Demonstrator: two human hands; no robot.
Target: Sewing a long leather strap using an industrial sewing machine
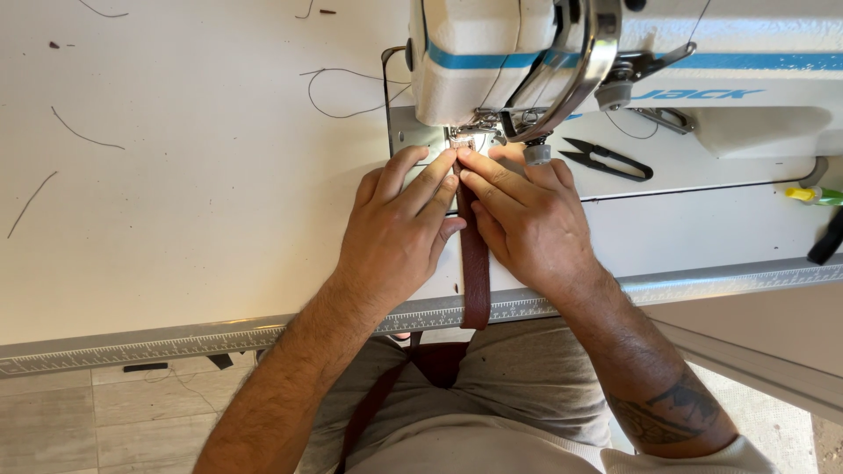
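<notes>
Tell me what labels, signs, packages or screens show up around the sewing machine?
Maker's lettering: on the white sewing machine body, upper right, blue letters under a blue stripe.
Ruler markings: printed scale along the table's metal front edge, dark ticks on grey.
No packages or screens.

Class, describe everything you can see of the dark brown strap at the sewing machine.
The dark brown strap is a narrow, flat band, leather-like in look. It lies straight on the white table, running from the presser foot toward the person, over the table's ruled edge and down to the lap. The left hand and right hand press it from either side, fingertips near the needle.
</notes>
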